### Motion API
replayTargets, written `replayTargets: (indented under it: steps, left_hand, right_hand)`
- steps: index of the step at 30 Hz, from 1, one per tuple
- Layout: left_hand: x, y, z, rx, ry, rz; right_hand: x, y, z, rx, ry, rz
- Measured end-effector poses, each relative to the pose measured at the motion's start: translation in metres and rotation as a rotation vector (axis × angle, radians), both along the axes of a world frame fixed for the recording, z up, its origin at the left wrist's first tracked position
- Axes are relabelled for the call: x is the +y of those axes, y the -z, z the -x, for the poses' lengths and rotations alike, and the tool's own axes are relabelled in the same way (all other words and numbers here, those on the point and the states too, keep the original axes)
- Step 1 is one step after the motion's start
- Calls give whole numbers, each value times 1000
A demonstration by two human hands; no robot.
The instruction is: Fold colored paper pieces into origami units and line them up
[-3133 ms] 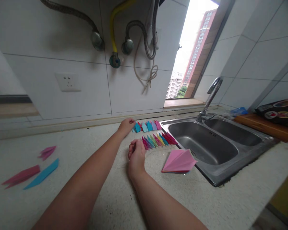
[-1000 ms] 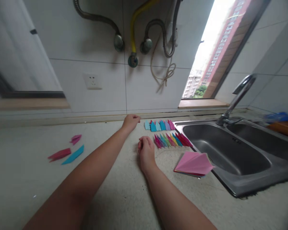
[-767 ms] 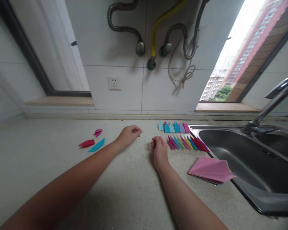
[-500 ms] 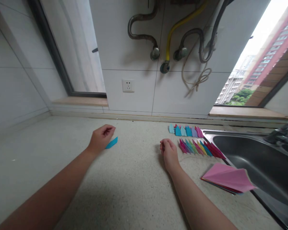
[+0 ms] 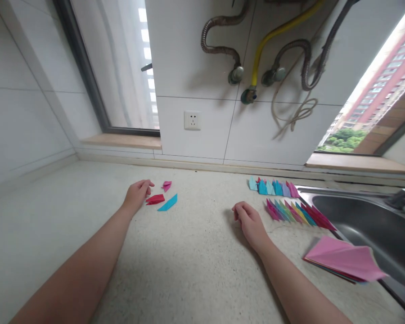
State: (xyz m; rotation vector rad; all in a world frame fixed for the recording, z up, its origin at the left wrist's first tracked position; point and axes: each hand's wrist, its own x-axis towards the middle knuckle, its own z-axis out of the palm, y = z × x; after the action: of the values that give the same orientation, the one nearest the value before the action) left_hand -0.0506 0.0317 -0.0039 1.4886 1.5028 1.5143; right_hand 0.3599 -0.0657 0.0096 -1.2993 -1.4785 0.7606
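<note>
On the left of the counter is my left hand (image 5: pixel 137 197), its fingers slightly apart and holding nothing that I can see. Just right of its fingers lies a red folded paper piece (image 5: pixel 155 199). A small pink folded paper piece (image 5: pixel 166 185) sits behind that, and a flat blue folded paper strip (image 5: pixel 168 203) is to its right. My right hand (image 5: pixel 251 223) rests on the counter with fingers curled in, and nothing shows in them. Beyond it stand two rows of coloured folded paper pieces, a back row (image 5: pixel 273 187) and a front row (image 5: pixel 297 213).
A stack of paper sheets with a pink one (image 5: pixel 344 257) on top lies by the sink's edge at right. The metal sink (image 5: pixel 354 225) borders the counter (image 5: pixel 195 261). Hoses, a yellow pipe (image 5: pixel 256 58) and a socket (image 5: pixel 192 120) are on the tiled wall behind.
My left hand has drawn left of the blue strip, and the red and pink pieces now show. My right hand stays curled on the counter. The view has turned a little left.
</note>
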Motion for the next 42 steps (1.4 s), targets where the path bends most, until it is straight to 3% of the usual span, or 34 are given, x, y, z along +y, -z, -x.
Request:
replayTargets:
  steps: [7, 12, 15, 19, 22, 26, 32, 37, 42]
  left_hand:
    - [5, 2, 8, -72, -143, -34]
    - [3, -2, 6, -45, -157, -14]
    - [4, -1, 7, -41, -175, -17]
    - [6, 0, 9, -46, -179, -14]
    - [6, -1, 10, -48, -176, -4]
    - [5, -2, 10, -28, -191, 8]
    - [6, -1, 9, 0, -186, 13]
    - [6, 0, 8, 33, -185, 22]
    - [5, -1, 8, 48, -179, 22]
  right_hand:
    - [-25, -10, 30, -249, -183, -24]
    - [-29, -33, 68, -332, -294, -92]
    - [-11, -49, 96, -456, -384, -187]
    - [35, -59, 136, -662, -386, -251]
    - [71, -57, 165, -775, -318, -259]
    - [103, -47, 193, -901, -351, -330]
    - [116, -35, 212, -1088, -497, -361]
    - [116, -34, 217, -1114, -436, -333]
    - [112, -38, 202, -982, -404, -352]
